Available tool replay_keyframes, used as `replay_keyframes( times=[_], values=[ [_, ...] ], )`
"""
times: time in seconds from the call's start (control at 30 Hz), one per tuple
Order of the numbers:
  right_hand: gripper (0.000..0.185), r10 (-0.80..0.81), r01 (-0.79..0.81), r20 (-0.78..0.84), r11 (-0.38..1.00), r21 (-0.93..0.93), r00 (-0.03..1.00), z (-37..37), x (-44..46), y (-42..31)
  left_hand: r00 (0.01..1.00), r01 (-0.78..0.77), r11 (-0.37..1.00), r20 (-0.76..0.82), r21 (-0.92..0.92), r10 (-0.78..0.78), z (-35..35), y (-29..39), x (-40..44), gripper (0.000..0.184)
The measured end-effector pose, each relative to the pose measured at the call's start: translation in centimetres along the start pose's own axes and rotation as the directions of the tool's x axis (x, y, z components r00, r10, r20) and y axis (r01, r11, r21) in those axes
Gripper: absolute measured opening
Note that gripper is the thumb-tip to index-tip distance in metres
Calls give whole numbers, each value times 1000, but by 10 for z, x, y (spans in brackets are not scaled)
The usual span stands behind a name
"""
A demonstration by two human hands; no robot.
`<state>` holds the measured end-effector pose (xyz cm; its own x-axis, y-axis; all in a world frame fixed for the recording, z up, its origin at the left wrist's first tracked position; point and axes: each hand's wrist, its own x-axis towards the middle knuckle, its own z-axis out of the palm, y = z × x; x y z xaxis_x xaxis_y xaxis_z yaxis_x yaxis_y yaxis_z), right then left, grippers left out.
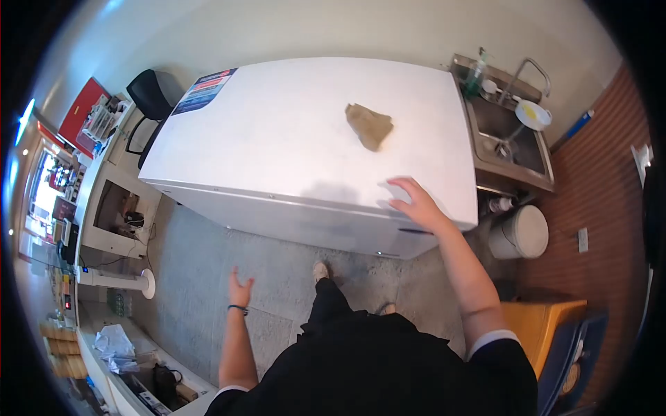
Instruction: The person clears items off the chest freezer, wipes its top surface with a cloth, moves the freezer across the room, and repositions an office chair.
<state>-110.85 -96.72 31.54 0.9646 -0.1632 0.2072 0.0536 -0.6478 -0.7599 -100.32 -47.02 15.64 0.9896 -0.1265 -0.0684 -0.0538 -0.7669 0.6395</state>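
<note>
Two bare hands reach out from this person, fingers apart on both and nothing visible in either. Over on the left stands a black chair [151,97], beside the long white chest [277,132]. The left hand [240,288], a dark band [238,308] at its wrist, hangs above the grey floor [201,277]. Farther right, a brownish cloth [370,126] lies crumpled on the chest's top, apart from both hands. I'd judge it light, soft and limp, nothing to break or slip; a pinch at the raised folds in its middle should lift it, or a flat palm could slide it. The right hand [418,206] is nearest, by the front edge. Rightmost are the metal sink [513,171] and a pale bucket [531,232].
</note>
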Motion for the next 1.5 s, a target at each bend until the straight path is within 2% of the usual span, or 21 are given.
replay_keyframes(
  times=[0.1,0.17,0.3,0.47,0.53,0.57,0.6,0.7,0.73,0.83,0.93,0.97,1.03,1.07,1.1,1.13,1.2,1.3,1.37,1.47,1.5],
  values=[
    [42,-78,76,-18,995,-71,997,40,105,18,986,-2,993,-165,-116,-17,-53,8,68,61],
    [42,-127,27,-172,870,-493,977,54,174,40,974,-163,955,-192,-250,116,-76,34,125,57],
    [52,331,-414,-257,616,-670,908,62,224,105,957,-226,924,-245,-308,152,-77,59,235,54],
    [50,406,-612,-470,374,-697,784,60,294,160,857,-277,957,-473,-89,204,-53,61,338,45],
    [47,323,-570,-471,521,-636,821,95,349,115,863,-227,970,-443,88,242,-49,69,337,44],
    [43,-140,-281,-378,451,-847,915,135,385,158,798,-294,956,-557,-25,231,-45,69,338,44],
    [39,64,-249,-329,791,-559,942,172,420,102,729,-362,923,-656,-128,196,-42,70,338,45],
    [34,-376,131,-137,605,-786,916,320,438,-9,762,-327,941,-614,-88,208,-40,64,338,48],
    [34,-250,208,-15,834,-511,968,336,414,-56,769,-332,942,-592,-48,241,-43,61,340,50],
    [35,-387,414,146,846,-337,910,339,321,-95,803,-321,945,-546,-62,237,-56,57,347,52],
    [36,-199,261,212,908,-328,957,252,299,-36,815,-320,945,-528,-66,239,-64,79,353,52],
    [36,-272,239,-37,896,-375,962,199,292,-8,803,-306,952,-538,1,258,-67,88,354,53],
    [33,235,-270,-414,962,-28,880,112,231,127,810,-283,954,-508,97,292,-65,92,351,52],
    [31,127,-370,-553,859,-355,824,57,200,142,807,-278,940,-482,199,340,-63,94,355,52],
    [33,505,-509,-580,843,174,639,12,177,128,801,-290,938,-488,190,346,-63,94,358,52],
    [38,448,-745,-649,599,-292,615,-24,147,137,801,-312,934,-480,175,357,-64,90,360,52],
    [43,423,-859,-760,99,-502,493,-55,113,193,809,-340,929,-458,147,369,-61,88,358,51],
    [40,-112,-663,-740,372,-650,663,-19,204,239,820,-328,941,-468,85,328,-63,94,357,52],
    [35,215,-605,-581,470,-643,785,69,317,198,820,-338,940,-479,40,315,-61,94,356,52],
    [32,167,-310,-321,827,-469,932,228,379,31,802,-323,942,-504,86,321,-63,89,358,52],
    [34,-158,51,-149,833,-551,976,267,361,-9,792,-298,941,-508,161,338,-61,87,358,52]
  ],
)
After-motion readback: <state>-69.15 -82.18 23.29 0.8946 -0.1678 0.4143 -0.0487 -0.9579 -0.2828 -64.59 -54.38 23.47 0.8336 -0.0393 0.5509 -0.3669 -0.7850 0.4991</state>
